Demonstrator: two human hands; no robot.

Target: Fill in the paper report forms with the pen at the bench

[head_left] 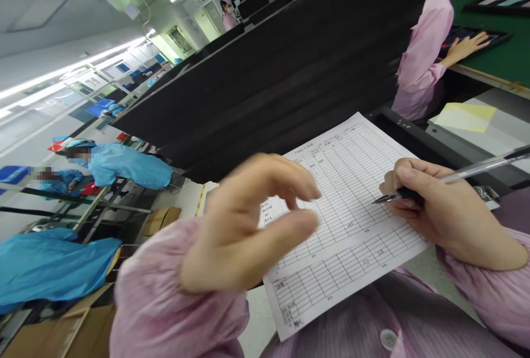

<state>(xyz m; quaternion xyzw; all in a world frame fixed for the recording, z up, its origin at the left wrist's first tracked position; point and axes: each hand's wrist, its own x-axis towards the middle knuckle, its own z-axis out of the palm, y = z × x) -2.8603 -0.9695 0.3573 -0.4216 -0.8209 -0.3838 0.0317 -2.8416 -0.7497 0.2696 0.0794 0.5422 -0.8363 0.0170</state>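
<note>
The person's left hand (248, 225), blurred, loosely curled and empty, hovers over the left edge of a white printed grid form (351, 181), mostly blank with few handwritten entries, while the right hand (447, 214) grips a clear plastic ballpoint pen (472, 170), its tip touching the sheet.

Pen (455, 177) over form (343, 209), between both hands.

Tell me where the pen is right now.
Head view, right side: the pen is held in the right hand, its tip at the right part of the printed form.
</note>
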